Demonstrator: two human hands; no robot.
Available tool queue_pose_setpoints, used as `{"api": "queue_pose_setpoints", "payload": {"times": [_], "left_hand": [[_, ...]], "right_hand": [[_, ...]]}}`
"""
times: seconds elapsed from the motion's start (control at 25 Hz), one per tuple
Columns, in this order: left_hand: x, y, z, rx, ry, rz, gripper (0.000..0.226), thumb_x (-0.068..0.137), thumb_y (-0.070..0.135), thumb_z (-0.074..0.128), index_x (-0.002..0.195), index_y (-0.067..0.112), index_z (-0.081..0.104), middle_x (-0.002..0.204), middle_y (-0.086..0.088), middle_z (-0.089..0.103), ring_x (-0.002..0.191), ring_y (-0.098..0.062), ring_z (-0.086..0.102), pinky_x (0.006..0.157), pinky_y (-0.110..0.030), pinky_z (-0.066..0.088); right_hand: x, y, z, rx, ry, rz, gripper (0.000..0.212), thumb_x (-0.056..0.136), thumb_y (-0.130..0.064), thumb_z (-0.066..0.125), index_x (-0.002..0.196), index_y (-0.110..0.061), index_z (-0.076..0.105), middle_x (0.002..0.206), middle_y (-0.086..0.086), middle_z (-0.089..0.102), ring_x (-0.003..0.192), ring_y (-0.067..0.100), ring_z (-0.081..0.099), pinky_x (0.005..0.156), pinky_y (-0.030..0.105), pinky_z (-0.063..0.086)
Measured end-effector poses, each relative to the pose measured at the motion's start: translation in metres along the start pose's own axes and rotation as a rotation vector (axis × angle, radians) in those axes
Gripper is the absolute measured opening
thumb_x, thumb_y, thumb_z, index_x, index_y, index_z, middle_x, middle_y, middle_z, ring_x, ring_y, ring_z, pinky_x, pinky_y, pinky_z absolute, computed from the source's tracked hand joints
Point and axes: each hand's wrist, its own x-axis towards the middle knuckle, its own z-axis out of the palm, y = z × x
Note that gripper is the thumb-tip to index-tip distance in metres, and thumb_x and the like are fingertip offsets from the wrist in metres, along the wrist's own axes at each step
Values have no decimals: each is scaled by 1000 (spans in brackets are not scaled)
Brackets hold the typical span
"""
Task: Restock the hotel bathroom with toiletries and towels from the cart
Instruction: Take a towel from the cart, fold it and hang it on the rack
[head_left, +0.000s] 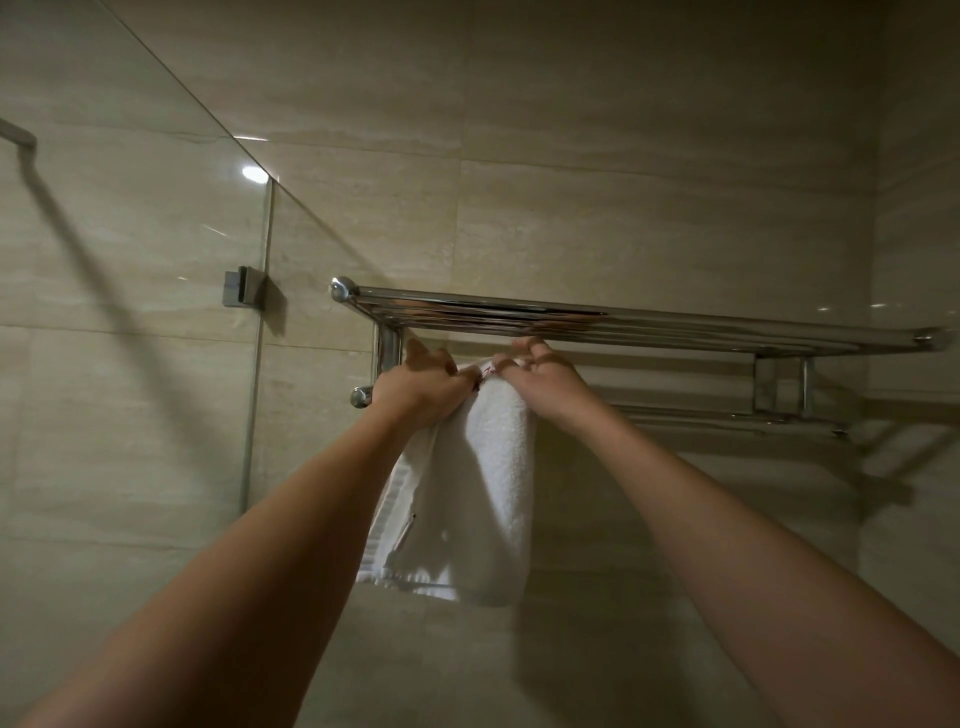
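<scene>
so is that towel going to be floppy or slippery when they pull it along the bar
Probably floppy: the towel hangs limp in soft folds below the left hand and right hand. Likely light, since it looks like thin terry. The chrome bar looks smooth, so it may slide easily.

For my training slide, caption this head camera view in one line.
Left hand and right hand hang a white towel over the lower bar of a chrome wall rack.

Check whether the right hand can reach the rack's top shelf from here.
Probably yes: the right hand sits below the shelf with nothing between them, though it holds the towel and would have to let go.
</scene>
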Motion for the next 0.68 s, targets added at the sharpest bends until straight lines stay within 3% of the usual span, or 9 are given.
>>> {"api": "queue_pose_setpoints", "payload": {"times": [0.16, 0.32, 0.44, 0.56, 0.64, 0.68], "left_hand": [[-7, 1, -3, -112, 112, 61, 36, 94, 52, 55, 116, 26, 64, 112, 1, 48, 94, -21, 53, 79, -31, 46], [-7, -4, -5, -176, 96, 167, 26, 96, 26, 52, 113, 12, 66, 111, -5, 55, 96, -23, 57, 80, -30, 46], [-9, -4, -12, -259, 130, 163, 31, 96, 3, 46, 121, 1, 65, 115, -4, 49, 103, -16, 49, 84, -17, 39], [-8, -4, -14, -318, 189, 103, 29, 95, -5, 45, 115, -5, 66, 107, -8, 54, 84, -10, 51, 62, -5, 42], [-5, -5, -12, -303, 210, 89, 26, 94, -4, 46, 105, -4, 69, 100, -9, 58, 81, -13, 54, 54, -5, 41], [-5, -6, -12, -273, 199, 91, 24, 94, -2, 46, 99, -1, 69, 97, -8, 59, 85, -18, 56, 54, -8, 40]], "right_hand": [[7, -7, 6, 20, 13, -85, 21, 99, -22, 59, 117, -22, 70, 121, 1, 68, 111, 17, 61, 79, 21, 45], [6, -8, 5, 36, 84, -34, 19, 97, -12, 61, 109, -18, 75, 112, -1, 66, 96, 13, 59, 62, 10, 40], [3, -12, 0, 50, 91, 1, 17, 93, -10, 67, 107, -16, 76, 107, -4, 63, 96, 11, 57, 65, 9, 40], [1, -12, -1, 147, 119, 54, 16, 89, -12, 72, 103, -18, 76, 104, -4, 66, 104, 14, 62, 68, 10, 43], [0, -8, 0, 39, 139, 59, 15, 91, -26, 69, 105, -24, 75, 117, -2, 64, 117, 21, 58, 86, 21, 48], [-1, -6, 0, -151, 116, 45, 20, 94, -36, 62, 110, -29, 73, 128, -1, 59, 126, 25, 50, 98, 31, 45]]}}
